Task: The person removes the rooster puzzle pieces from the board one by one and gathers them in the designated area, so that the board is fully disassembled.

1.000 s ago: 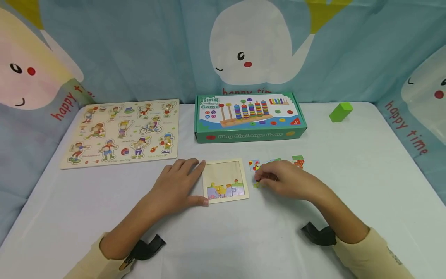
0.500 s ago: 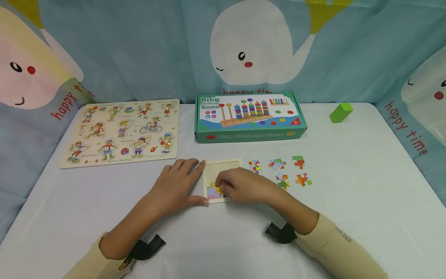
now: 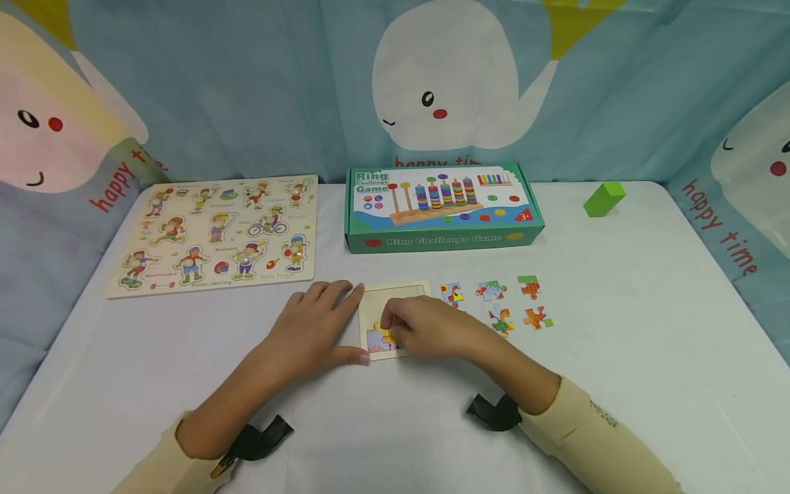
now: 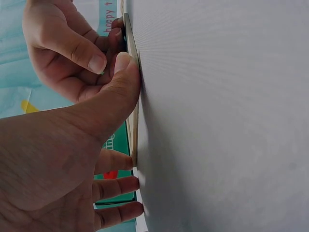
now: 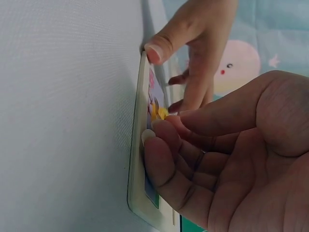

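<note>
In the head view, my left hand (image 3: 311,336) lies along the left side of a small wooden puzzle tray (image 3: 404,354), thumb at its lower corner and index finger at its upper corner. Joined jigsaw pieces (image 3: 376,341) fill part of the tray's near side. My right hand (image 3: 428,328) is over the tray, thumb and fingertips together. In the left wrist view a green speck of a puzzle piece (image 4: 102,73) shows at the right thumb tip; the fingers hide the rest. The right wrist view shows these fingertips low over the tray (image 5: 138,145), beside a yellow piece (image 5: 163,113).
Several loose jigsaw pieces (image 3: 491,291) lie right of the tray, partly behind the right forearm. A green Ring Challenge Game box (image 3: 444,206) stands behind. At the back left lies a wooden sports-figure board (image 3: 212,237); at the back right stands a green block (image 3: 604,199).
My right hand has moved left from the loose pieces to over the tray, then stayed almost still for the last half second. The left hand has kept its place.
</note>
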`<state>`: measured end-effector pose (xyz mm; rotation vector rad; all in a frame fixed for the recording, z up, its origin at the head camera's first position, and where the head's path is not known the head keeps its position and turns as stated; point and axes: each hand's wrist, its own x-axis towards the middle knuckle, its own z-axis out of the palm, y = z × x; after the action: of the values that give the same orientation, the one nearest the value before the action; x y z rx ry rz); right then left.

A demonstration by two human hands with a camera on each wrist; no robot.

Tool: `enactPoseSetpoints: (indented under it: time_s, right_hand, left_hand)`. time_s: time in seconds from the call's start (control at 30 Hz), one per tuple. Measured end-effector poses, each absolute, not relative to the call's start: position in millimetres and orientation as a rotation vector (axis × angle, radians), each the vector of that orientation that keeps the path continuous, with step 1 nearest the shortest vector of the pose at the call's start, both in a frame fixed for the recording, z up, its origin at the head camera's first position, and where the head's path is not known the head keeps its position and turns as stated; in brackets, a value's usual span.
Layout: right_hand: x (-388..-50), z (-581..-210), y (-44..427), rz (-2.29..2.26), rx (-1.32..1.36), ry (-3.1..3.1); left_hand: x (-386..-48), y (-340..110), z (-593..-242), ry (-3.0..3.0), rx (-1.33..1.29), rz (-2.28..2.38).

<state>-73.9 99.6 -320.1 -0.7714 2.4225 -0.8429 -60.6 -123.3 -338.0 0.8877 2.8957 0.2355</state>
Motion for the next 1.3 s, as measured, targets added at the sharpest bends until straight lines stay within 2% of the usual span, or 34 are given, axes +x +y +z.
enactPoseSetpoints:
  time_s: [0.93,1.3]
  right_hand:
    - [-78.8,-322.9,100.9,-1.123,-0.835,2.387]
    - [-73.9,-310.6,148.7,-1.223,-0.626,2.284]
  left_hand:
    - [-61.6,-123.8,-338.1,2.893,0.877,0.223]
    - [-60.8,-122.1,-338.9,2.889,0.87,0.212]
